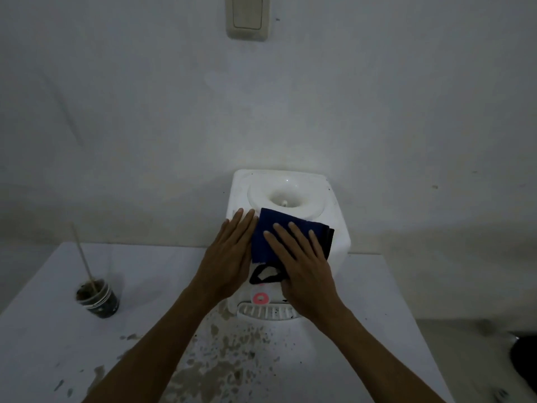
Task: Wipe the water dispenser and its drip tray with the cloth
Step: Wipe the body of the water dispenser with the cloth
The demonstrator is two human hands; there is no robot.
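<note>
A small white water dispenser (334,225) stands on a white table against the wall, its round bottle well on top. A dark blue cloth (273,228) lies flat on the dispenser's front top edge. My right hand (302,266) presses flat on the cloth, fingers spread. Beside the cloth, my left hand (229,257) rests flat on the dispenser's left front corner, holding nothing. Below the hands, a pink tap ring (260,298) and the slotted white drip tray (267,312) show, the tray flecked with dark specks.
A dark cup (98,299) of brown muck with a wooden stick stands on the table (58,344) at the left. Brown splatter (226,353) covers the table in front of the dispenser. A wall switch (248,16) is above. A dark object (523,365) sits at the right edge.
</note>
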